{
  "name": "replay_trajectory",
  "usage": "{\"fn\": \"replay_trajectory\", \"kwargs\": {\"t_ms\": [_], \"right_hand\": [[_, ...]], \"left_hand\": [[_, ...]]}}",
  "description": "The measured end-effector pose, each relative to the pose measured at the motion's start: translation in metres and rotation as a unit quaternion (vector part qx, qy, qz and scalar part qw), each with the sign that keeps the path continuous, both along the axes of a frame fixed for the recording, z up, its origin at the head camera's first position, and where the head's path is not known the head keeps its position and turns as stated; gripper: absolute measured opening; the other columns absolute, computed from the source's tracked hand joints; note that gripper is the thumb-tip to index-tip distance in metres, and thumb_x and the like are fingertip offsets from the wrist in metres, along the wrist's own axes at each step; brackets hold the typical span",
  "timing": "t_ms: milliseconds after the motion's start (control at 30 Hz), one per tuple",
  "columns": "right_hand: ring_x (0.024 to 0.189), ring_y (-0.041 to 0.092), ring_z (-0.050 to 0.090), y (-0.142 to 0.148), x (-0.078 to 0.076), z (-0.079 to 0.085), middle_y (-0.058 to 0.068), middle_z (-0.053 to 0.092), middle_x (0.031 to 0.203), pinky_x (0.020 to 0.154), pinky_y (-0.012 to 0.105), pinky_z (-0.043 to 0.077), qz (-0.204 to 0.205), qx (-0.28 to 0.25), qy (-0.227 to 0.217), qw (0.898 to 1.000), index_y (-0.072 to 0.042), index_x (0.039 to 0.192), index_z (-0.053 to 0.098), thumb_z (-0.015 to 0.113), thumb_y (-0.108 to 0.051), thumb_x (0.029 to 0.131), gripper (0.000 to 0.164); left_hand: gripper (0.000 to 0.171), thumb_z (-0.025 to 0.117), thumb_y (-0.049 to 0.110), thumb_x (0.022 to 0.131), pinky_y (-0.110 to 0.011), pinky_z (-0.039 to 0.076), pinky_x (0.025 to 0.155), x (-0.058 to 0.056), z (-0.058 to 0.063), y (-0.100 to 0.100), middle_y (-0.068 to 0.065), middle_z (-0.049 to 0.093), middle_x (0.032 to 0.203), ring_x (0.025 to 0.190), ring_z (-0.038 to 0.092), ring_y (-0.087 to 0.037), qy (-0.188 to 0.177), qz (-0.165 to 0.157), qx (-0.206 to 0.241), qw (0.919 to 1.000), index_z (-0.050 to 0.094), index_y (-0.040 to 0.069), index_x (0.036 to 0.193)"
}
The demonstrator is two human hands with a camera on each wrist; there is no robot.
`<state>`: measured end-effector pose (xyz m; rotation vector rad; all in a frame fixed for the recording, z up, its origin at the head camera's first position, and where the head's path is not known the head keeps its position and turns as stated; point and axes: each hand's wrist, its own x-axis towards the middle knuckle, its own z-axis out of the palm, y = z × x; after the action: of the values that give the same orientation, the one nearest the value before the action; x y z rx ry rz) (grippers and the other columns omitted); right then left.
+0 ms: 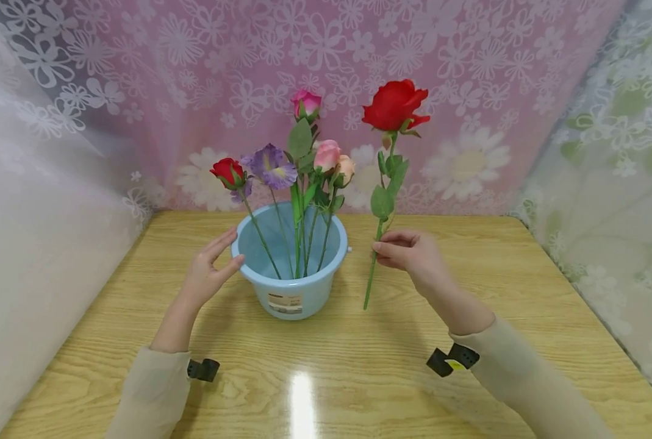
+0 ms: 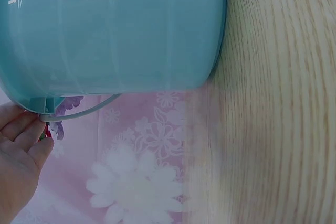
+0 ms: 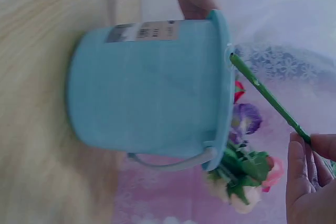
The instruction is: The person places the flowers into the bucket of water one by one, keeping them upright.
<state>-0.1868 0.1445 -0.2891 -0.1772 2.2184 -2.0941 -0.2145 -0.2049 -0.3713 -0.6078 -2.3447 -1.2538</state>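
Observation:
A light blue plastic bucket (image 1: 295, 299) stands upright, with several artificial flowers leaning inside it. Among them are a small red rose (image 1: 229, 173), a purple iris (image 1: 272, 166) and a pink rose (image 1: 327, 155). My left hand (image 1: 207, 268) rests against the bucket's left rim, fingers fairly straight and thumb spread apart. To the right of the bucket, my right hand (image 1: 413, 253) pinches the green stem of a large red rose (image 1: 396, 105) between thumb and fingers. This rose is upright, slightly tilted, and its cut stem end shows near the bucket's rim in the right wrist view.
The wooden table (image 1: 315, 366) carries the bucket. A pink floral curtain (image 1: 194, 91) hangs behind it, with pale sheets (image 1: 622, 244) at both sides. The bucket's handle (image 3: 173, 166) hangs down on its far side. A paper label (image 1: 285, 303) is on its front.

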Motion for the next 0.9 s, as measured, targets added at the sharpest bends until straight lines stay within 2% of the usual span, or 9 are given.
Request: {"fn": "replay_trajectory", "kwargs": {"t_ms": [200,433,633,767,900], "right_hand": [[0.072,0.016,0.062,-0.022,-0.010,0.024,0.004,0.062,0.078,0.077,0.036,0.049,0.003,-0.028,0.024,0.999,0.005,0.090,0.058,0.062,-0.002,0.081,0.013],[0.069,0.015,0.062,-0.051,-0.022,0.034,0.005,0.061,0.077,0.077,0.037,0.049,0.008,-0.061,0.041,0.997,0.006,0.089,0.059,0.061,0.001,0.080,0.011],[0.069,0.016,0.061,-0.073,-0.034,0.033,0.005,0.061,0.076,0.074,0.034,0.051,0.013,-0.056,0.053,0.997,0.012,0.095,0.058,0.062,0.001,0.080,0.019],[0.072,0.019,0.061,-0.084,-0.038,0.027,0.006,0.061,0.077,0.073,0.035,0.051,0.022,-0.045,0.061,0.997,0.012,0.095,0.058,0.062,0.001,0.080,0.019],[0.069,0.015,0.060,-0.093,-0.040,0.017,0.007,0.062,0.077,0.071,0.034,0.051,0.024,-0.018,0.061,0.998,0.011,0.093,0.061,0.064,0.000,0.079,0.018]], "left_hand": [[0.048,0.064,0.012,0.081,-0.049,0.034,0.094,0.001,0.000,0.000,-0.019,0.042,0.130,0.120,0.037,-0.033,0.002,-0.003,0.003,1.0000,0.048,-0.006,0.123],[0.051,0.064,0.017,0.082,-0.049,0.033,0.094,0.000,0.001,0.000,-0.018,0.041,0.131,0.121,0.035,-0.033,-0.007,-0.004,-0.005,1.0000,0.047,-0.004,0.125],[0.051,0.063,0.019,0.082,-0.050,0.033,0.094,0.000,0.002,0.000,-0.018,0.041,0.131,0.122,0.034,-0.033,-0.012,-0.003,-0.009,0.9999,0.047,-0.003,0.126],[0.051,0.063,0.018,0.082,-0.050,0.033,0.094,0.001,0.002,0.000,-0.018,0.041,0.132,0.122,0.035,-0.033,-0.012,-0.002,-0.011,0.9999,0.047,-0.004,0.125],[0.051,0.063,0.018,0.083,-0.049,0.032,0.095,0.001,0.002,0.000,-0.017,0.040,0.132,0.122,0.034,-0.032,-0.017,-0.002,-0.010,0.9998,0.046,-0.003,0.126]]}}
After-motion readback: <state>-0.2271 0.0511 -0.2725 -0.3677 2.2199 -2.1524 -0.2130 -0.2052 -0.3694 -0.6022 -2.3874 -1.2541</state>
